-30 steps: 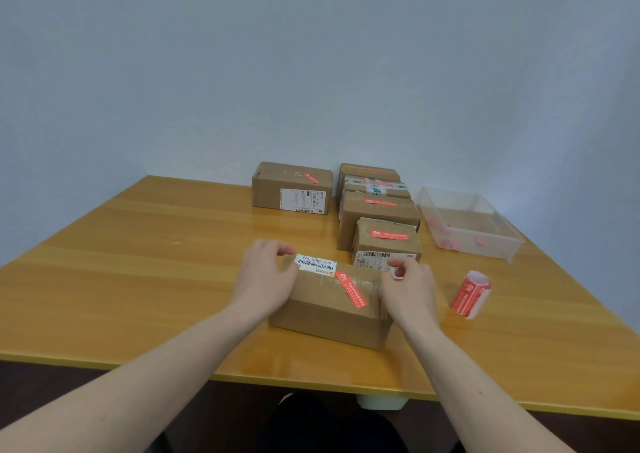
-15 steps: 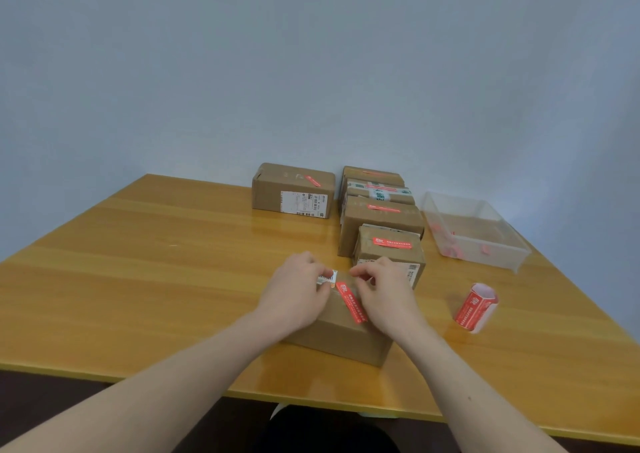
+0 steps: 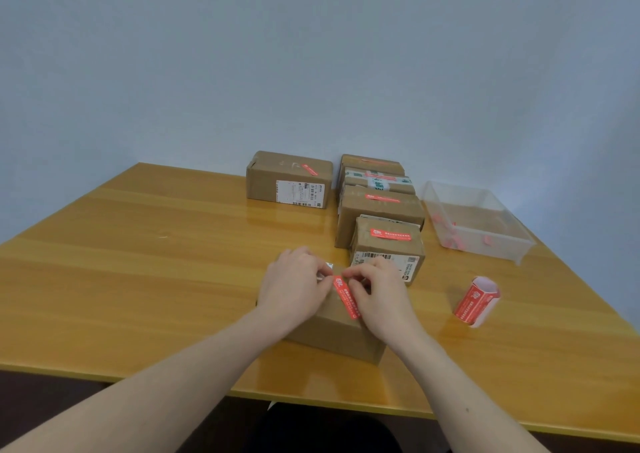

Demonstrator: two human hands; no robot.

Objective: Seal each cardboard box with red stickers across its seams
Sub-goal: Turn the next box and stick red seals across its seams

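Nearest item: one cardboard box (image 3: 332, 331) near the front edge of the table (image 3: 138, 279), lying at a slight angle. One red sticker (image 3: 345, 297) runs diagonally across its top. The left hand (image 3: 294, 288) and right hand (image 3: 379, 297) rest on the box top on either side of the sticker, fingers curled, fingertips meeting at the sticker's far end beside a white label (image 3: 327, 271). They appear to press or pinch there; whether anything is gripped between them cannot be told.

Risks, as judged:
- Sticker end left unpressed: it may lift off the seam.
- Sticker sits slanted; it may cover the seam only in part. The seam itself is hidden under the hands.
- Pressure at the far end could slide the box toward the small box just behind.
- A sleeve-free forearm sweep to the right could knock the sticker roll.

Count, near to far:
- Box in hand: one.
- Sticker roll (image 3: 476, 302): one, right of the box, well apart, lying on its side.
- Small box with red sticker (image 3: 388, 245): one, just behind the hands.
- Boxes in the row behind it (image 3: 379, 207): three, all showing red on top.
- Separate box, far left of the row (image 3: 289, 181): one, stickered.
- Clear plastic tray (image 3: 485, 241): one, far right, holding a few red scraps.

Boxes total: six.
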